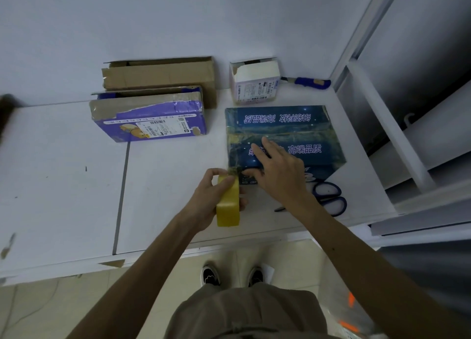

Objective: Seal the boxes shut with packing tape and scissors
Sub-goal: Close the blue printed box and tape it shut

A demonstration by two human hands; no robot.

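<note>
Blue box point(293, 132) by the table's point(63, 173) right edge, near the front. Grips the tape roll point(228, 206) in the left hand point(211, 198), fingers curled round it, at the box's near left corner. Presses the box top with the right hand point(277, 170), fingers straight, slightly spread. Scissors point(328, 196) at its near right corner.

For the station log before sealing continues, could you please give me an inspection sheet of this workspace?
Surface: white table, seam between two panels, tape scrap at the near edge.
Job's things: dark blue box, yellow tape roll, scissors beside the dark blue box; purple box; brown carton, open; small white box, open.
Clutter: blue utility knife by the wall.
Hands: left hand grips the yellow tape roll; right hand presses flat on the dark blue box.
Cables: nothing seen.
Surroundings: white wall, white shelving at right, tiled floor.
</note>
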